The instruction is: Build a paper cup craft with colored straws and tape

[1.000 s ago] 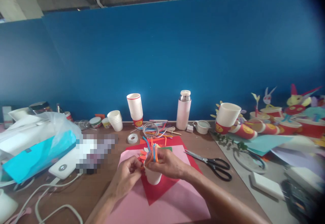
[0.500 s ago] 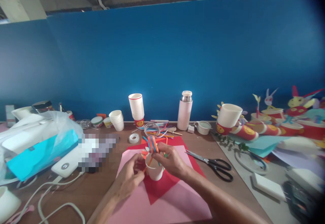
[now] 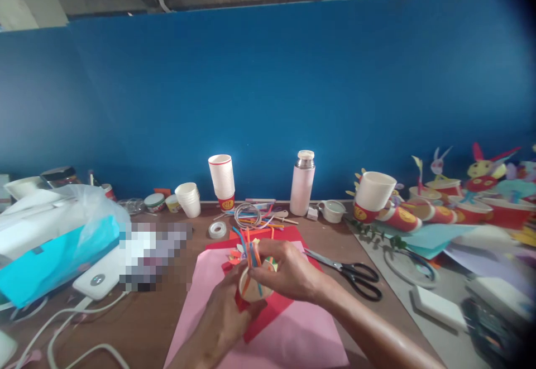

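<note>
My left hand (image 3: 228,313) is wrapped round a small paper cup (image 3: 251,291), which tilts so that its open mouth faces me. Above the cup, my right hand (image 3: 287,271) pinches a bundle of orange and blue strips (image 3: 252,254); their lower ends reach into the cup. Whether the strips are paper or straws is too small to tell. Beneath both hands lie a pink paper sheet (image 3: 293,335) and a red paper sheet (image 3: 274,316). Small colourful cut pieces (image 3: 237,254) sit just behind the cup.
Black-handled scissors (image 3: 355,274) lie right of the paper. A tape roll (image 3: 217,229), stacked paper cups (image 3: 221,176) and a pink flask (image 3: 302,185) stand behind. White cables (image 3: 54,324) and a plastic bag (image 3: 84,207) are at left, cup crafts (image 3: 473,201) at right.
My left hand has moved from beside the cup to wrap round it. The cup has tilted toward me, and the strips have dropped slightly in my right hand.
</note>
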Motion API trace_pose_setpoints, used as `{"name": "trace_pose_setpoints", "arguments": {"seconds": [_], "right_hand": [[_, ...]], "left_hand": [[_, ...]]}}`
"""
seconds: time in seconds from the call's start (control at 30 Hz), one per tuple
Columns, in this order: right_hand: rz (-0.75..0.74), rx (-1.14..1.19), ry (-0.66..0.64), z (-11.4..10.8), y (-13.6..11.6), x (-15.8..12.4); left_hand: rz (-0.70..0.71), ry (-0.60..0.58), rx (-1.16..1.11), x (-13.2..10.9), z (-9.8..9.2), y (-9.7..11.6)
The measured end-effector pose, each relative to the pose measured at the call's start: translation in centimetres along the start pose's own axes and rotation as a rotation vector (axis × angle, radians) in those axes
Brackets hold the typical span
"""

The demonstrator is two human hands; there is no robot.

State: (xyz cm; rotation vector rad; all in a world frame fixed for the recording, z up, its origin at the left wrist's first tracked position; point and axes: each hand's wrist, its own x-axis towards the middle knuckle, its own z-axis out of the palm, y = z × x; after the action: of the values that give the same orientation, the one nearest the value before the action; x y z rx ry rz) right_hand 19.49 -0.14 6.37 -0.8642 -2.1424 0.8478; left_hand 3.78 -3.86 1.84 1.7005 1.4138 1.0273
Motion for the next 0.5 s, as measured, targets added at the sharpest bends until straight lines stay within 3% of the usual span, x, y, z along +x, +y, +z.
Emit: {"name": "trace_pose_setpoints", "arguments": {"seconds": [0.17, 0.37, 0.5], "right_hand": [[-0.055, 0.01, 0.006, -0.9, -0.6, 0.0], [-0.04, 0.14, -0.041, -0.4, 0.6, 0.2], [-0.054, 0.131, -0.036, -0.3, 0.8, 0.1]], "left_hand": [[0.058, -0.123, -0.026, -0.8, -0.4, -0.1], [0.009, -0.053, -0.101, -1.1, 0.7, -1.0], [-0.012, -0.102, -0.074, -1.0, 0.5, -1.9]]}}
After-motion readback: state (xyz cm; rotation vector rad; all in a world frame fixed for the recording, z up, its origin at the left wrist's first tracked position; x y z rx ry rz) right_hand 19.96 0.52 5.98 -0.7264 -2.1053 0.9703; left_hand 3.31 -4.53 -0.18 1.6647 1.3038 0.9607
